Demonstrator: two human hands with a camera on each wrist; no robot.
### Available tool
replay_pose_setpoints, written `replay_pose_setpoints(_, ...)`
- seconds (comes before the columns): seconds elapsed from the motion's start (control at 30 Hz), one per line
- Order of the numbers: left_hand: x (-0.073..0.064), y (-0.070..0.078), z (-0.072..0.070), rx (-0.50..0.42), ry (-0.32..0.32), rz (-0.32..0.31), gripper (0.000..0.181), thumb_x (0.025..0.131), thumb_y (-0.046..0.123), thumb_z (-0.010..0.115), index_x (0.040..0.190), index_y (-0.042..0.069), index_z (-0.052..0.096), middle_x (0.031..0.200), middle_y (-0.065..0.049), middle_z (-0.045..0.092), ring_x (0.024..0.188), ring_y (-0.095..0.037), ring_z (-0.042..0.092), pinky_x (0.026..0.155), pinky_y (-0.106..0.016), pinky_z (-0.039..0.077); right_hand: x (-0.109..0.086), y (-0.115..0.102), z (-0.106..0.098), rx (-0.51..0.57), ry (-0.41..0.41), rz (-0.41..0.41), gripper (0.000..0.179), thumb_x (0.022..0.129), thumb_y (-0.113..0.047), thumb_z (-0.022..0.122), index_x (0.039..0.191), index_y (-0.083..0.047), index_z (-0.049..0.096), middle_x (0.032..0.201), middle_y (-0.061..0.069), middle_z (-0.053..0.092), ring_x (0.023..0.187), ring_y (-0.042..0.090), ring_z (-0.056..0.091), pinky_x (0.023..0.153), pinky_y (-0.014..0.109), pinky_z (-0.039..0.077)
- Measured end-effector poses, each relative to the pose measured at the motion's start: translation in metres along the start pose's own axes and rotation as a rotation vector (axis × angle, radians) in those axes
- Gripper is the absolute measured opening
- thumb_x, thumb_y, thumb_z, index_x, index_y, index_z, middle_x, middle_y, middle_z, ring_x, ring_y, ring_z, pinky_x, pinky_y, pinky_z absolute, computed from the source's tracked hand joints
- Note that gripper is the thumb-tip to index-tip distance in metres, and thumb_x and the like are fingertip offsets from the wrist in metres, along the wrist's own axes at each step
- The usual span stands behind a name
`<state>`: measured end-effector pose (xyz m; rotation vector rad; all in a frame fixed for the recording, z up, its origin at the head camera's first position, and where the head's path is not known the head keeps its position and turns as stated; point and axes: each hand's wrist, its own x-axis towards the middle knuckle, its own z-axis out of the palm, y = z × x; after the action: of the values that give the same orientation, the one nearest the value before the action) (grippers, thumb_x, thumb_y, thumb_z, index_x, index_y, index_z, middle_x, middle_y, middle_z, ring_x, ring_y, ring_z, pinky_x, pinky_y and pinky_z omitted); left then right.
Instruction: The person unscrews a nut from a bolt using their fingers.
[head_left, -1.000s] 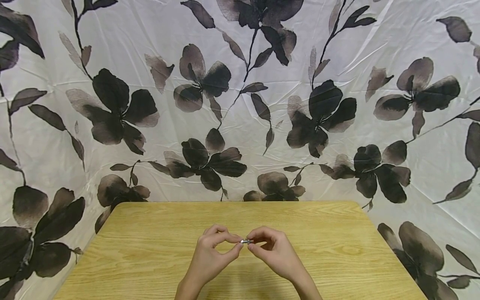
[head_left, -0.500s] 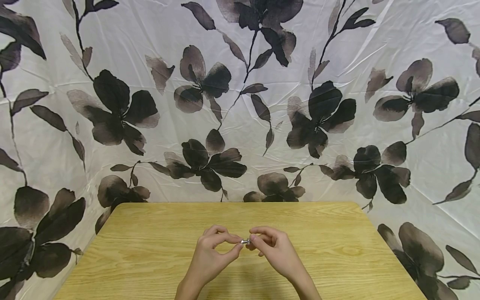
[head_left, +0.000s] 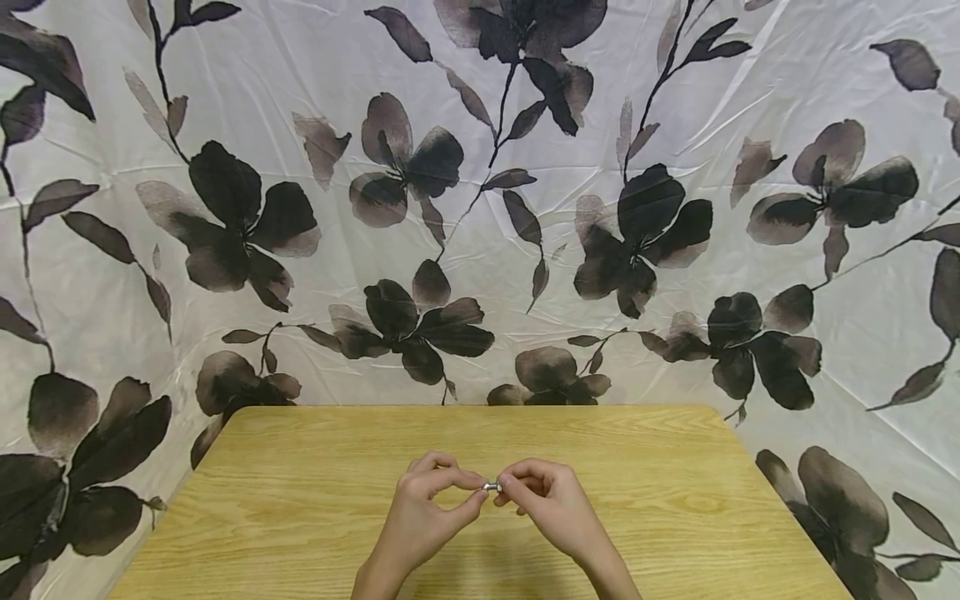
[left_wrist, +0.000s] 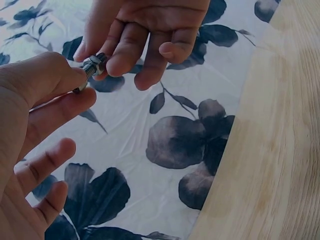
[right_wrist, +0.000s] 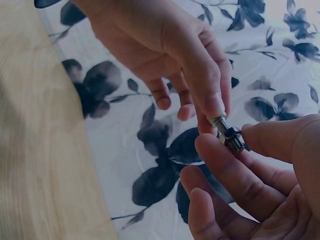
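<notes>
1. The bolt (right_wrist: 222, 125) is a short, silvery metal piece with a threaded shank. Fine ridges run crosswise along it, and its bare metal catches small pale highlights. The head is mostly covered by a thumb and a finger.
2. The nut (right_wrist: 231, 135) is a hexagonal metal collar with flat, shiny facets, darker on the shaded sides. It sits around the shank, partway along, with thread visible on both sides of it and the free end protruding beyond.
3. Position: both pieces are held in the air above the surface (head_left: 300, 508), between the two hands and near the body's midline. In the right wrist view the bolt lies aslant, its free end pointing down and to the right.
4. The left hand (head_left: 423, 504) pinches the bolt at its head end between thumb and finger; its other fingers are bent loosely, clear of the metal.
5. The right hand (head_left: 553, 500) grips the nut, the thumb against a facet and a finger passing behind the threaded end; the remaining fingers are half curled.
6. Setting: the surface is pale wood with lengthwise grain and rounded far corners. Behind it hangs a white cloth (head_left: 480, 250), slightly creased, printed with dark flowers and leaves.
</notes>
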<state>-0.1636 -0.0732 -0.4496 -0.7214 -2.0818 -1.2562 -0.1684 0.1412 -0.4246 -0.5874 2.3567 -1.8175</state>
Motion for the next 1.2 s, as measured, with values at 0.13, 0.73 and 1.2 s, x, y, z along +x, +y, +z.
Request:
replay_pose_setpoints(0.13,-0.0004,-0.0008,0.0002,0.01,0.001,0.0,0.024,0.078,0.008,0.089,0.09,0.028,0.082,0.087,0.016,0.074,0.088,-0.005,0.057,0.078,-0.033,0.045,-0.0001,0.0002,0.0005,-0.006,0.0,-0.003,0.026,0.102,-0.028,0.066,0.109,-0.005,0.075,0.094,0.014,0.078,0.083,0.012,0.073,0.074,0.031,0.057)
replay_pose_setpoints(0.73,-0.0007,-0.0012,-0.0006,0.049,0.007,-0.031,0.028,0.075,0.006,0.09,0.089,0.03,0.081,0.088,0.021,0.067,0.087,-0.005,0.056,0.077,-0.031,0.045,-0.0002,0.0,0.0022,0.02,0.029,-0.047,0.024,0.095,-0.014,0.074,0.117,-0.006,0.071,0.118,0.016,0.07,0.11,0.02,0.067,0.085,0.029,0.057)
replay_pose_setpoints(1.2,0.0002,-0.0037,-0.0026,0.027,0.03,0.027,0.028,0.075,0.004,0.09,0.089,0.027,0.082,0.089,0.013,0.077,0.086,-0.007,0.058,0.078,-0.033,0.044,0.0019,0.0031,-0.0008,0.016,0.045,0.066,0.035,0.102,-0.034,0.064,0.116,-0.004,0.075,0.106,0.013,0.077,0.1,0.02,0.071,0.076,0.033,0.058)
